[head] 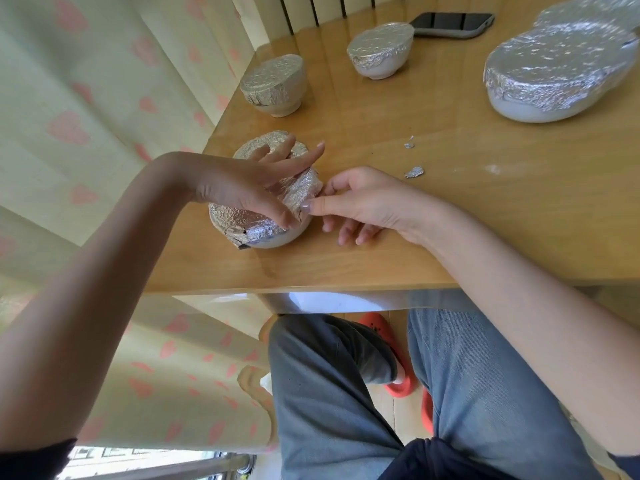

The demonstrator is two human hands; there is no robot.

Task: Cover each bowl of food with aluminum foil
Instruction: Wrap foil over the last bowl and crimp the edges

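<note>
A white bowl (277,239) wrapped in crinkled aluminum foil (239,216) stands near the table's front left corner. My left hand (242,183) lies over its top, fingers spread and straight, thumb pressing the foil down at the near rim. My right hand (360,200) sits at the bowl's right side, thumb and forefinger pinching the foil edge there, the other fingers resting on the table. Three more foil-covered bowls stand farther back: a small one (273,84), another small one (379,50) and a large one (554,74).
A dark phone (450,24) lies at the back of the wooden table (450,220). Small foil scraps (414,172) lie right of my hands. A heart-patterned curtain (86,116) hangs left of the table. My knees are under the front edge.
</note>
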